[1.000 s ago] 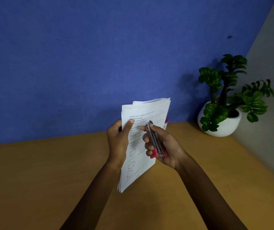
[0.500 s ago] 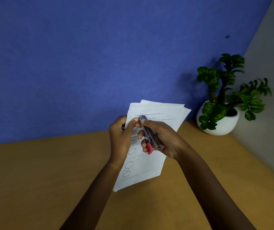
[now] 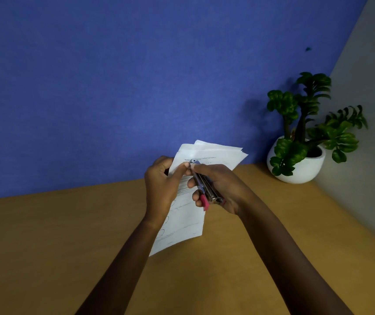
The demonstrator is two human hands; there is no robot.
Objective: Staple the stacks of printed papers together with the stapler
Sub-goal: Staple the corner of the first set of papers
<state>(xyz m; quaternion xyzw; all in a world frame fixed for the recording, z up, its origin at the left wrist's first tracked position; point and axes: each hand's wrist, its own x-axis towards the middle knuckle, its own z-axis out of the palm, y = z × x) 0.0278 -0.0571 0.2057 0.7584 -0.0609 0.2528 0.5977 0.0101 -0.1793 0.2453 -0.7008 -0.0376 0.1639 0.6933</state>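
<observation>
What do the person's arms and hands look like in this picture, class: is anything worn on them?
Both arms are bare as far as the picture shows: no sleeves, gloves, watch or bracelet. The left hand and right hand show no rings, and the fingernails are short and plain.

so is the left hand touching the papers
Touching. The head view shows the left hand gripping the papers' left edge, its thumb pressed on the top sheet beside the stapler.

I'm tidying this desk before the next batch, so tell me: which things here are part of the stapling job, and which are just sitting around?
In use:
- stack of printed papers, held by the left hand
- stapler, held by the right hand

Just there:
- potted plant in the desk's far right corner
</observation>
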